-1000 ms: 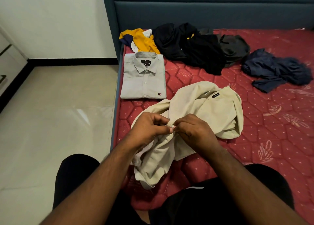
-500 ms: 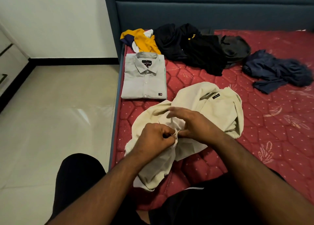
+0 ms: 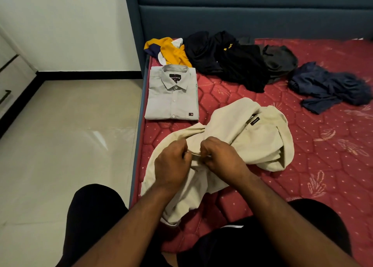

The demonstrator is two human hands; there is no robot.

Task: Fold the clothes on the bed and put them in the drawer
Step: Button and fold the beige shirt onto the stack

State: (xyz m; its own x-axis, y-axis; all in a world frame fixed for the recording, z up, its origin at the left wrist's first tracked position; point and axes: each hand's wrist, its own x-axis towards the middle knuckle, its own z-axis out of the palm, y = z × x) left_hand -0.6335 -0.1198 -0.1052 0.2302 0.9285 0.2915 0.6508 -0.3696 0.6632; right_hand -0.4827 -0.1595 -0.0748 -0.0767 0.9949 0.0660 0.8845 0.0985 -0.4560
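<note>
Left hand (image 3: 171,163) and right hand (image 3: 221,159) pinch the crumpled cream cotton shirt (image 3: 252,137) at the red mattress's (image 3: 323,165) near-left edge; its bulk trails toward the far right.

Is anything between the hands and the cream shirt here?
Nothing visible. The left hand and right hand both already pinch the cream shirt at its front edge, with no other garment over it.
</note>
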